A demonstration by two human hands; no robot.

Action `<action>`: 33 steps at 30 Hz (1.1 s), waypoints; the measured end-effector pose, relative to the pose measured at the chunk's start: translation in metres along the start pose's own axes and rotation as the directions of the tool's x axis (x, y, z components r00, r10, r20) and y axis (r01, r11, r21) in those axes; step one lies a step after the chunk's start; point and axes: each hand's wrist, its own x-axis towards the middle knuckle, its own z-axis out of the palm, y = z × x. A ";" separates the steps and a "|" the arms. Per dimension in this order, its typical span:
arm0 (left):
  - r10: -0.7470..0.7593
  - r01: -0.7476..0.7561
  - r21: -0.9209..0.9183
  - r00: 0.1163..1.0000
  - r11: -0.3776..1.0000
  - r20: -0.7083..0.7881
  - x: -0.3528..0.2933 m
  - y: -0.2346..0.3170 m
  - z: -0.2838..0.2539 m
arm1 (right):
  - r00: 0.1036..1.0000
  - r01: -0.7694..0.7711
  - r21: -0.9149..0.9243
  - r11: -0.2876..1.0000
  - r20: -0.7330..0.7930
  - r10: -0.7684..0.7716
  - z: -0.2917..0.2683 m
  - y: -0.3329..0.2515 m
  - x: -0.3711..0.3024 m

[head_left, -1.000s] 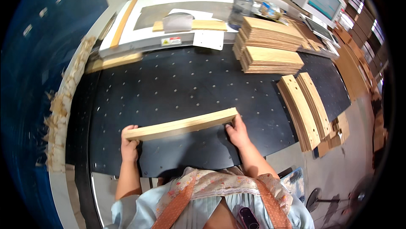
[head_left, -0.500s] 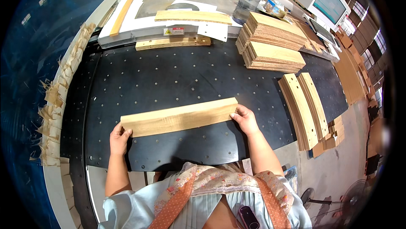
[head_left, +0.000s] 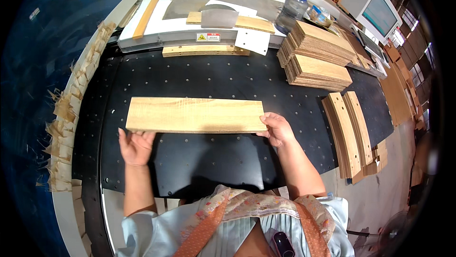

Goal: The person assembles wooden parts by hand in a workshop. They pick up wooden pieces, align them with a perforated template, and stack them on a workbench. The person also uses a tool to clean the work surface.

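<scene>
Board (head_left: 194, 114) swung straight across, right hand (head_left: 278, 129) gripping end

Bright overall. Board (head_left: 194, 114) pale, evenly lit, grain readable. Broad soft shadow on the near side of the dark worktop (head_left: 199, 76), a paler sheen just right of it. Small white glints on blue panel (head_left: 57, 67), far left. Windows (head_left: 416, 75), far right, washed bright. Centre crisp; right margin soft. Straight edges bow toward rim; corners black.

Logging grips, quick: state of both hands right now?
Left hand: open, at the near edge of the wooden board.
Right hand: closed, holding the board's right end.
</scene>
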 end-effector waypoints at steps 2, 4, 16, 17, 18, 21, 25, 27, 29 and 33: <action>-0.005 0.005 0.001 0.998 1.000 0.055 0.003 -0.031 0.000 | 0.998 0.057 0.026 0.998 0.038 -0.058 0.015 0.003 0.010; -0.013 0.013 0.072 1.000 0.997 0.011 0.011 -0.061 0.003 | 0.992 0.114 0.037 0.993 0.053 -0.115 0.031 0.006 0.016; 0.183 -0.064 0.240 0.840 0.969 -0.511 0.070 -0.073 0.007 | 0.994 0.109 -0.369 0.923 0.018 -0.110 0.073 -0.008 0.080; 0.214 -0.088 0.257 0.829 0.962 -0.517 0.075 -0.065 0.002 | 0.981 0.169 -0.500 0.849 0.002 -0.194 0.081 -0.012 0.088; 0.251 -0.110 0.294 0.830 0.949 -0.498 0.082 -0.061 -0.001 | 0.944 0.265 -0.674 0.689 0.038 -0.327 0.074 -0.008 0.110; 0.338 -0.190 0.322 0.794 0.927 -0.505 0.087 -0.057 -0.001 | 0.744 0.404 -0.914 -0.037 0.352 -0.568 0.080 -0.012 0.161; 0.263 -0.124 0.294 0.828 0.948 -0.495 0.085 -0.056 -0.010 | 0.655 0.069 -0.992 -0.103 0.123 -0.746 0.057 -0.021 0.238; 0.250 -0.104 0.291 0.813 0.951 -0.527 0.087 -0.056 -0.006 | 0.672 -0.081 -0.992 0.094 -0.124 -0.730 0.038 -0.031 0.265; 0.238 -0.092 0.286 0.815 0.954 -0.529 0.088 -0.055 -0.007 | 0.645 -0.063 -0.980 0.186 -0.183 -0.742 0.024 -0.038 0.280; 0.274 -0.111 0.329 0.820 0.938 -0.502 0.087 -0.057 -0.016 | 0.762 -0.060 -0.884 0.464 -0.340 -0.551 0.050 -0.060 0.279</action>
